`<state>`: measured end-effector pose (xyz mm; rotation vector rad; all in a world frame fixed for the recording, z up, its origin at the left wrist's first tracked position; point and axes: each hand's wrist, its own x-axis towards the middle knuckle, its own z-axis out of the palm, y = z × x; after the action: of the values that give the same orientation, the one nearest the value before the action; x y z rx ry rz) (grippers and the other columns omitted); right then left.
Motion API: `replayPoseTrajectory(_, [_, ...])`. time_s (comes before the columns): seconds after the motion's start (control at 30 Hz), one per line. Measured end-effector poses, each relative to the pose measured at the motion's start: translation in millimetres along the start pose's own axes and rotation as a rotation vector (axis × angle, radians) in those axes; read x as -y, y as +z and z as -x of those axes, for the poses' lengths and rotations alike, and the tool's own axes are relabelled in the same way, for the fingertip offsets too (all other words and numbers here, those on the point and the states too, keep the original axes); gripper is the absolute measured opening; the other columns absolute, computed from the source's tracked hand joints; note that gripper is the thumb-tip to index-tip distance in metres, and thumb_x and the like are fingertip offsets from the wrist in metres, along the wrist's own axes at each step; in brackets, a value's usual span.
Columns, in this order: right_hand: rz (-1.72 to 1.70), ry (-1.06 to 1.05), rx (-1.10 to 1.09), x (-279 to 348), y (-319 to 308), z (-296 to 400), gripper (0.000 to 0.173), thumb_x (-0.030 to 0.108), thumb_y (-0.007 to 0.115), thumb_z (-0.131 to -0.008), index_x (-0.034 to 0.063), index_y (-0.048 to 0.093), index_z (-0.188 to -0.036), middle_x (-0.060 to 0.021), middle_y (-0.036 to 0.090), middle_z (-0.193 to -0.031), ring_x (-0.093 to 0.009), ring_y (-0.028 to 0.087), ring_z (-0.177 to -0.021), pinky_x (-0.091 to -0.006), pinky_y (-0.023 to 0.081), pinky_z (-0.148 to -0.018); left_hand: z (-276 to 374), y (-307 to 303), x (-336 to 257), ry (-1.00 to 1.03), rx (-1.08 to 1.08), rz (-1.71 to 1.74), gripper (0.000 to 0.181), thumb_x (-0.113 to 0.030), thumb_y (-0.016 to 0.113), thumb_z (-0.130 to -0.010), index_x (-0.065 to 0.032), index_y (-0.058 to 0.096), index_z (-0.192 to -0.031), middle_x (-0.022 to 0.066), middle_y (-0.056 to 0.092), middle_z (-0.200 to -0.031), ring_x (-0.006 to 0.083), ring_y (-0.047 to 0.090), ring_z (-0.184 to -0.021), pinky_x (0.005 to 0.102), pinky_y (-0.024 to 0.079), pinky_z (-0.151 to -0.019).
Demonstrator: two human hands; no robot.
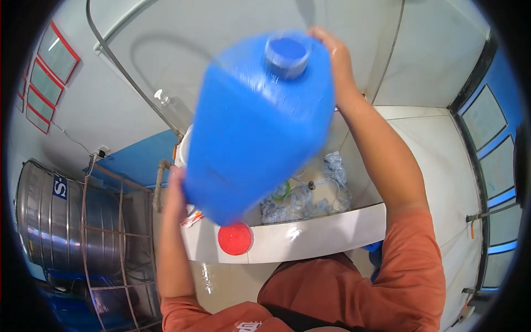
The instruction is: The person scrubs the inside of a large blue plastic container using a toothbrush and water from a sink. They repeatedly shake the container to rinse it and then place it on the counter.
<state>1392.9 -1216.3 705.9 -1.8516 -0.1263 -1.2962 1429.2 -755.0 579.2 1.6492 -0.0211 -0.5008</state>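
Note:
A large blue plastic water jug (257, 124) is held up, tilted, with its capped neck at the top, near the camera. My right hand (332, 50) grips the jug's upper right side by the neck end. At the lower left, my left hand (177, 193) presses against the jug's other end; its fingers are partly hidden. Below the jug, a round red plastic lid (235, 238) lies on the white tiled ledge (315, 234). Crumpled clear plastic wraps (298, 201) lie in the tiled basin behind that ledge, partly covered by the jug.
A clear pump bottle (176, 110) stands behind the jug, beside a partly hidden white container (185, 145). To the left are a pipe (159, 186), a rusty metal rack (118, 228) and a steel tank (70, 220). A white tiled wall rises behind the basin.

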Motion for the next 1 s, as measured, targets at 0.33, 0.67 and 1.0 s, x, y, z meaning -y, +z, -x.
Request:
replayPoseTrajectory(0.33, [-0.463,0.598,-0.079,-50.5,-21.2,92.4,0.017,0.019,0.058,-0.093,0.0049,0.067,-0.096,-0.0149,0.069,-0.089,-0.025,0.066,-0.089,-0.0384,0.051,-0.079,51.1,-157.9,-53.0,0.355,-0.185,0.167,0.053,-0.037,0.052,-0.102,0.0005,0.050,-0.139,0.0156,0.061,-0.126,0.0278,0.063,-0.109,0.0398,0.056,-0.088])
replayPoseTrajectory(0.67, [-0.737,1.369,-0.068,-93.1,38.2,305.3,0.015,0.018,0.058,-0.093,0.0070,0.068,-0.097,-0.0141,0.070,-0.091,-0.024,0.066,-0.091,-0.0391,0.050,-0.081,26.8,16.7,10.2,-0.027,-0.109,-0.299,0.079,-0.071,0.034,-0.099,-0.0074,0.042,-0.146,0.0119,0.054,-0.138,0.0263,0.055,-0.123,0.0407,0.051,-0.096])
replayPoseTrajectory(1.0, [-0.740,1.413,-0.096,-105.6,46.1,304.4,0.015,0.017,0.058,-0.092,0.0091,0.069,-0.098,-0.0132,0.070,-0.094,-0.023,0.066,-0.093,-0.0398,0.050,-0.084,11.7,1.0,-28.4,0.042,-0.145,-0.408,0.080,-0.071,0.031,-0.100,-0.0057,0.042,-0.147,0.0107,0.054,-0.138,0.0234,0.055,-0.123,0.0413,0.047,-0.100])
